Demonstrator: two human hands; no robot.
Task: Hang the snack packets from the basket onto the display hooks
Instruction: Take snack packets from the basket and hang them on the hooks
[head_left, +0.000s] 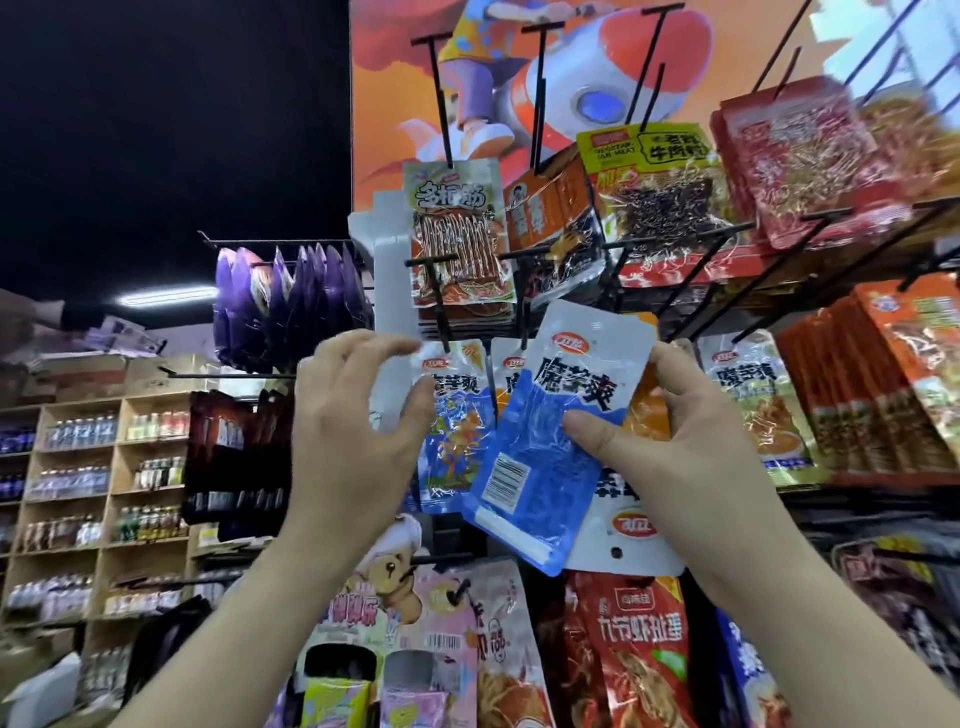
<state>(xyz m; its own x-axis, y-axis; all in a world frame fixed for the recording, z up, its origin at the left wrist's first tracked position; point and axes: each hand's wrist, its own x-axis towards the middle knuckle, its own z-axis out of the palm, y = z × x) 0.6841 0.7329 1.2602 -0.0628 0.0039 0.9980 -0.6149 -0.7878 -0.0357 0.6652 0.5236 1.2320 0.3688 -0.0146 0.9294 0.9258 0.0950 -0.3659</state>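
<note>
My right hand holds a blue and white snack packet, thumb on its front and fingers behind, tilted in front of the display. More packets sit behind it in the same hand, one upside down. My left hand is raised with its fingers spread and loosely bent, fingertips at the top edge of a matching blue packet that hangs from a black display hook. Whether the fingers pinch that packet is unclear. The basket is out of view.
Black hooks stick out of the orange display board above, some bare. Red and orange snack packets hang at the right and below. Purple packets hang on a rail at the left, with shelves of bottles behind.
</note>
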